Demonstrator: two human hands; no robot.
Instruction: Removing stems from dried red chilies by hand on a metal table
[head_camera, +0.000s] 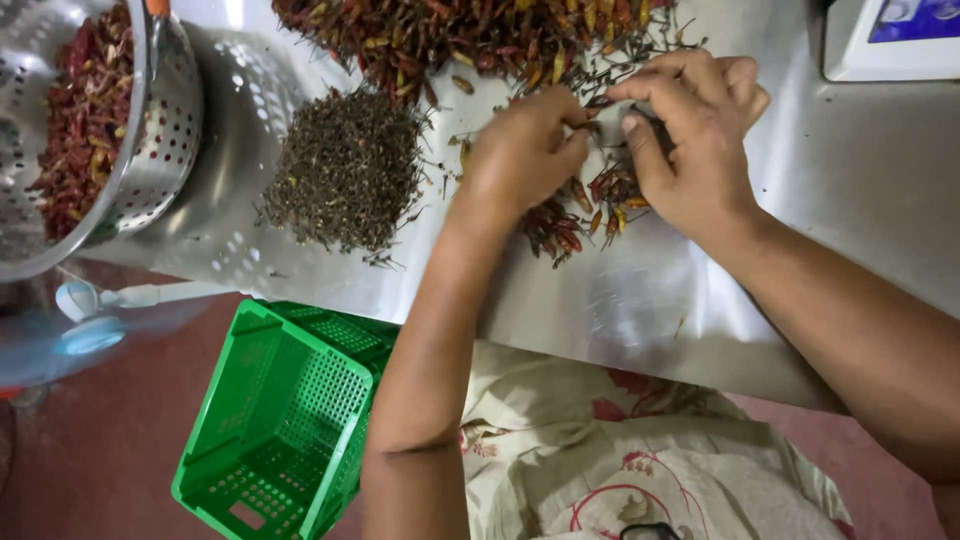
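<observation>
On the steel worktop, a big heap of dried red chillies lies along the far edge, with a dark pile of plucked stems to its left and a small cluster of chillies under the hands. The perforated metal colander at far left holds more dried chillies, while the green plastic basket on the floor shows nothing inside. The left hand and right hand meet above the small cluster, each grip pinched shut on one chilli between their fingertips.
</observation>
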